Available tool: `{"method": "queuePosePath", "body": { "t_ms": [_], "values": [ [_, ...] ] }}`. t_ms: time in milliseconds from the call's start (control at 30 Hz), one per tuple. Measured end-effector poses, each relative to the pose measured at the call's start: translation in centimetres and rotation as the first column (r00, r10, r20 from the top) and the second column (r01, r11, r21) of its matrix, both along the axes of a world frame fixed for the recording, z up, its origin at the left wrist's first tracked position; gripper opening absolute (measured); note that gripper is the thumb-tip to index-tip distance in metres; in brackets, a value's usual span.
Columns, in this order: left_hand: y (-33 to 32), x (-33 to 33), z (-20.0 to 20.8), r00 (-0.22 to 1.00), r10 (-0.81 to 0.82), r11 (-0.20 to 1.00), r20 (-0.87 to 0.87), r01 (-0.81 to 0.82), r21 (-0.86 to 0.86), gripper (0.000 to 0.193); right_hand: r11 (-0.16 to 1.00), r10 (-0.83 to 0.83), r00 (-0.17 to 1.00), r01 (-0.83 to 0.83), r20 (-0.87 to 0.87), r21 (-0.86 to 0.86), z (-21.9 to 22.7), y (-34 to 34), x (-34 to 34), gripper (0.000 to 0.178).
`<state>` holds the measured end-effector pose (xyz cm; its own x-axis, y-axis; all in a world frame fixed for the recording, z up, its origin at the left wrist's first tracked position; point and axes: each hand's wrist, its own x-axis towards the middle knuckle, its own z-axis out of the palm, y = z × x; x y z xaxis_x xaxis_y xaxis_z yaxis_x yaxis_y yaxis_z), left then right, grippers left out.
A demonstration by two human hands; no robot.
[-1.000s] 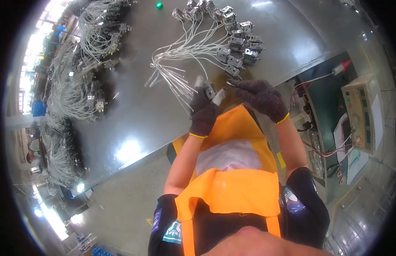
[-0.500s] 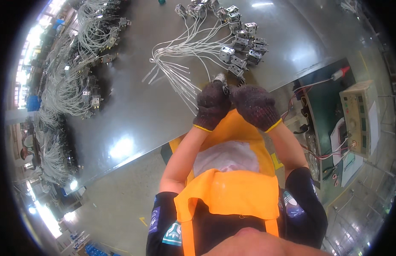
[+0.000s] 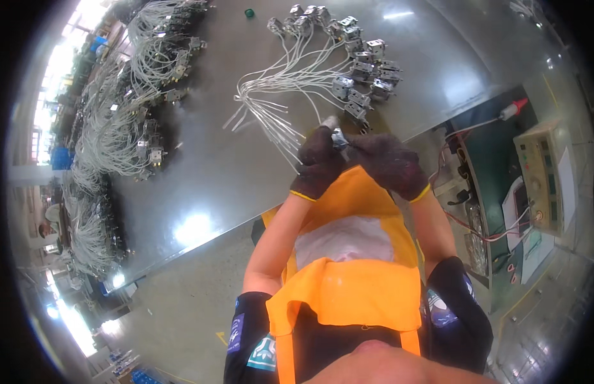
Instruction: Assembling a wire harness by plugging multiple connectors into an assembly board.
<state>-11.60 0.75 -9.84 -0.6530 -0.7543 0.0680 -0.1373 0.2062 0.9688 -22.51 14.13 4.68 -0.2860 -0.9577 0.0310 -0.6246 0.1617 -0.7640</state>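
Observation:
Both my hands wear dark knitted gloves with yellow cuffs and meet at the table's near edge. My left hand [image 3: 317,164] is closed around a small metal unit [image 3: 338,138] with a white wire; most of the unit is hidden by the glove. Close against it on the right, my right hand [image 3: 394,166] has its fingers pinched at the unit's side; what they grip, if anything, is hidden. Just beyond lies a bundle of white wires [image 3: 271,83], gathered at one point, and several boxy metal units [image 3: 359,99] sit at the wire ends.
On the metal table [image 3: 201,160], a large heap of similar wired units [image 3: 111,141] runs along the left. A small green object [image 3: 249,13] lies at the far side. To the right stand a beige instrument box [image 3: 539,182], a red-tipped probe [image 3: 513,110] and scissors [image 3: 512,272].
My right hand has shifted slightly right, away from the left, so more of the metal unit shows between them. The whole view has moved a little.

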Motion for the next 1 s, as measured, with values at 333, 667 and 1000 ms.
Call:
{"method": "queuePosePath", "body": {
  "t_ms": [333, 667, 1000],
  "values": [
    [4.1, -1.4, 15.1, 0.945, 0.104, 0.99, 0.31, -0.067, -0.127, 0.09, 0.883, 0.161, 0.954, -0.025, 0.253, -0.47, 10.0, 8.1, 0.2, 0.033],
    [-2.5, -5.8, 17.9, 0.948, 0.266, 0.921, 0.176, -0.196, -0.336, 0.103, 0.865, 0.014, 0.962, 0.125, 0.271, -0.486, 6.8, 10.7, 0.4, 0.036],
    [-9.7, -8.1, 11.2, 0.778, 0.513, 0.818, 0.363, -0.314, -0.482, 0.093, 0.829, -0.159, 0.957, 0.263, 0.244, -0.493, 5.1, 12.1, 0.1, 0.039]
  ]
}}
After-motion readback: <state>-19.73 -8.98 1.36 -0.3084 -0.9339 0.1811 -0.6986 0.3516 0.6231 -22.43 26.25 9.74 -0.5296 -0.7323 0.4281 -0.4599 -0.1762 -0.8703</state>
